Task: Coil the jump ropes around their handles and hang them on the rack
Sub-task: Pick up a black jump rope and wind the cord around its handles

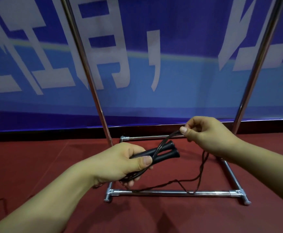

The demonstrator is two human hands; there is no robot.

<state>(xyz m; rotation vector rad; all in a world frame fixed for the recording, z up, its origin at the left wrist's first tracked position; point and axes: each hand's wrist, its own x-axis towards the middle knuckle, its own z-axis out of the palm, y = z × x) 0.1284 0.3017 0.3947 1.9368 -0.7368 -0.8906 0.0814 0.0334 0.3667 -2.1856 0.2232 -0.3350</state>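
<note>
**Winding the cord onto the paired handles**

The left hand (120, 163) clasps both black handles (161, 153) side by side, their flared ends pointing toward two o'clock. The right hand (204, 135) pinches the doubled cord (167, 140) at about one o'clock from the handles. Slack cord trails down over the rack (171, 193) base at five o'clock. The person would do best to keep the cord taut and lay the turns close together, lifting the slack clear of the bar.

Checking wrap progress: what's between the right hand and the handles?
Head view: a taut doubled span of black rope runs from the right hand to the handles; nothing else.
</note>
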